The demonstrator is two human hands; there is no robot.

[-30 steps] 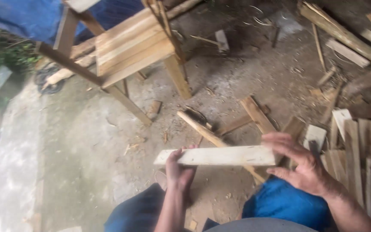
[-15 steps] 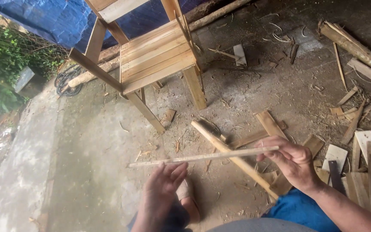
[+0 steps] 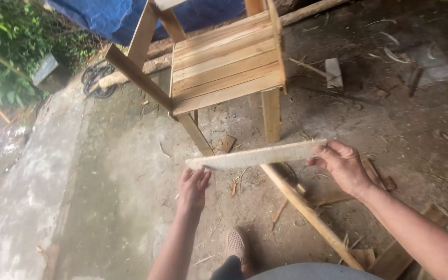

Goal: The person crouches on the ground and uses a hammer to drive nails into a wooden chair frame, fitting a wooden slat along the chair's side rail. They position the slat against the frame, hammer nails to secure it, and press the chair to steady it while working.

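Hands: right hand [image 3: 342, 165] pinches one end of a thin wooden slat [image 3: 257, 155], held level above the concrete floor [image 3: 120, 197]. Left hand [image 3: 193, 187], fingers loosely spread, touches under the other end. Wooden chair [image 3: 226, 65] just behind.

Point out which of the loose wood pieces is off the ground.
The flat pale slat, held level between the right hand and left hand. The long stick and small block lie on the ground.

Wooden slat [image 3: 257, 154] between both hands, before the chair [image 3: 224, 67].
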